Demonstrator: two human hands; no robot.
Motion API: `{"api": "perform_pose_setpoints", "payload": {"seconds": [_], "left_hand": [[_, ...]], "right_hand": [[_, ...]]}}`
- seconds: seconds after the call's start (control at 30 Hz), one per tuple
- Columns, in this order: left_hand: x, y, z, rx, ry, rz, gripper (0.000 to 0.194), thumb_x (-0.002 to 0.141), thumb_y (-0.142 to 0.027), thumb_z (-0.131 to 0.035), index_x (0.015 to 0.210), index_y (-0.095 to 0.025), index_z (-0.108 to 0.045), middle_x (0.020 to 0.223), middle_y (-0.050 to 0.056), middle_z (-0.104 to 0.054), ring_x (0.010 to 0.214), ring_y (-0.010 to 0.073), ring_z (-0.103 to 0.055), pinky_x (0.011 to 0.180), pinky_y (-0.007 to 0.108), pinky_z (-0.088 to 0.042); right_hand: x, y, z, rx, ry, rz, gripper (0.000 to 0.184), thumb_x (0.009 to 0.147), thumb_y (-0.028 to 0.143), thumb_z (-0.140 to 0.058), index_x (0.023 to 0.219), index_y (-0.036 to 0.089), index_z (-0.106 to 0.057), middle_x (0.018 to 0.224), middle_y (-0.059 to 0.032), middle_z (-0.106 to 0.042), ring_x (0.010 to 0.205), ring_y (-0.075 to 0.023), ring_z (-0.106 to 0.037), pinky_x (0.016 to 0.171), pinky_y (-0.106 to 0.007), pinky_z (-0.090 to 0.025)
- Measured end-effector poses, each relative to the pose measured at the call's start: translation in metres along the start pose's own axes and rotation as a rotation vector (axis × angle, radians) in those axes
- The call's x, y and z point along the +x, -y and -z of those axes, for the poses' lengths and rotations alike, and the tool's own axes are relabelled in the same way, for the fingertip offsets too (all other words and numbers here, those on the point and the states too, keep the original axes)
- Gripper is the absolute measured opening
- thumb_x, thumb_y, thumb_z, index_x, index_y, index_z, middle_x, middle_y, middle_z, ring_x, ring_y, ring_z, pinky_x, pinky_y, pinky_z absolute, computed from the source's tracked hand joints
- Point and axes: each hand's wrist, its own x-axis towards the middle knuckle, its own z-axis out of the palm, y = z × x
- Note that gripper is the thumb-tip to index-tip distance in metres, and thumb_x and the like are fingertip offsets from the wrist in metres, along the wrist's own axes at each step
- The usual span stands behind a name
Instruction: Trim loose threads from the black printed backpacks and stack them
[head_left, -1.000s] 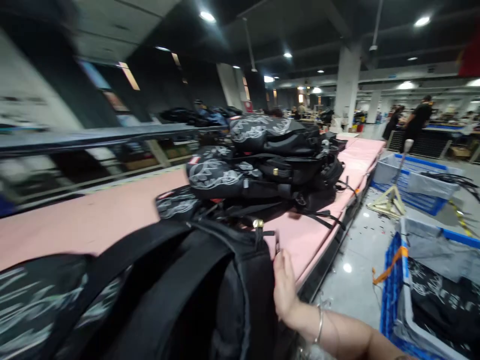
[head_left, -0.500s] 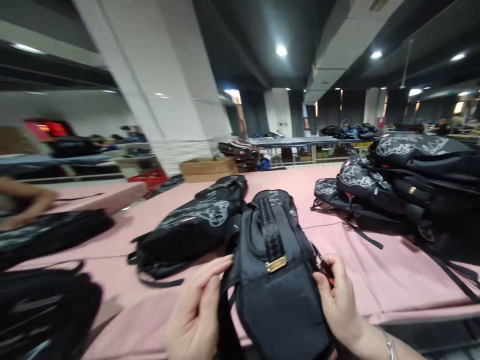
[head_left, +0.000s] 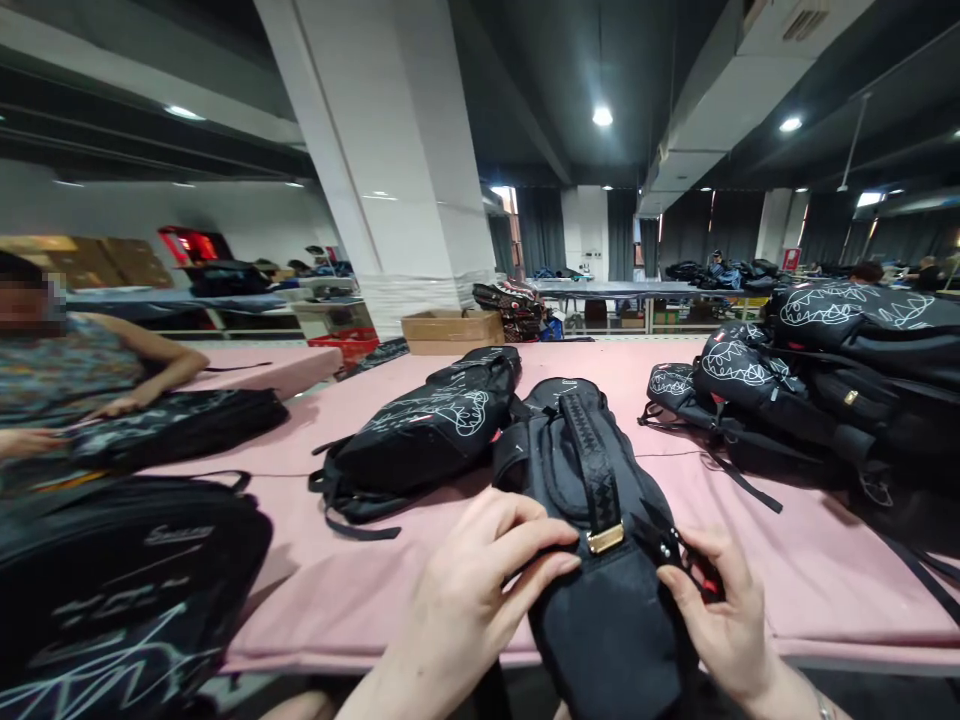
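My left hand [head_left: 476,575] has moved beside the black bag [head_left: 611,630]'s gold buckle [head_left: 606,538], pinch unclear — right hand [head_left: 724,605] clasps snips [head_left: 664,548] — pink table [head_left: 810,570], pillar [head_left: 420,150].

The near backpack [head_left: 607,630] is black, its grab handle [head_left: 589,450] black with a tonal zigzag weave, its buckle [head_left: 606,538] gold. The scissors [head_left: 665,548] show black and red. White looping line drawings mark the black backpack lying beyond [head_left: 405,435] and the stacked black backpacks [head_left: 847,390]—all against a plain pink table covering [head_left: 337,610]. The co-worker's top [head_left: 67,375] carries a mottled multicoloured print; the crate [head_left: 352,345] is red—the carton [head_left: 450,335] brown.
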Motion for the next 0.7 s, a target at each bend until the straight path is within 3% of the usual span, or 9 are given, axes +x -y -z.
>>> {"api": "perform_pose_setpoints", "payload": {"seconds": [0.1,0.2,0.37,0.7], "left_hand": [[0.005,-0.008,-0.006,-0.062,0.031,0.008,0.007,0.084,-0.017,-0.052,0.080,-0.019,-0.058,0.075,0.000,-0.056,0.069,0.0113,-0.053,0.061,0.022,-0.043],[0.005,-0.012,-0.016,-0.096,-0.014,0.039,0.011,0.084,-0.012,-0.049,0.076,-0.018,-0.052,0.073,0.001,-0.054,0.069,0.0119,-0.051,0.062,0.023,-0.042],[0.008,-0.013,-0.026,-0.089,-0.101,0.027,0.014,0.084,-0.008,-0.046,0.073,-0.017,-0.048,0.071,0.001,-0.052,0.069,0.0129,-0.048,0.062,0.025,-0.039],[0.005,-0.020,-0.030,-0.115,-0.131,0.003,0.016,0.083,-0.011,-0.045,0.070,-0.019,-0.048,0.067,0.001,-0.053,0.066,0.0145,-0.048,0.061,0.027,-0.039]], "right_hand": [[-0.005,0.003,0.006,0.005,0.021,0.119,0.026,0.082,0.018,-0.056,0.108,0.018,-0.052,0.072,-0.0036,-0.061,0.057,-0.0136,-0.057,0.050,-0.023,-0.049],[-0.006,0.009,0.009,0.010,0.092,0.213,0.027,0.081,0.012,-0.054,0.107,0.018,-0.052,0.067,-0.0032,-0.061,0.054,-0.0141,-0.057,0.050,-0.025,-0.049],[-0.003,0.016,0.005,-0.008,0.106,0.191,0.025,0.082,0.013,-0.052,0.107,0.016,-0.051,0.072,-0.0068,-0.064,0.058,-0.0167,-0.061,0.052,-0.026,-0.051],[0.005,0.023,-0.006,-0.096,0.060,0.226,0.020,0.084,0.011,-0.051,0.103,0.016,-0.052,0.072,-0.0058,-0.065,0.057,-0.0162,-0.061,0.052,-0.026,-0.051]]}}
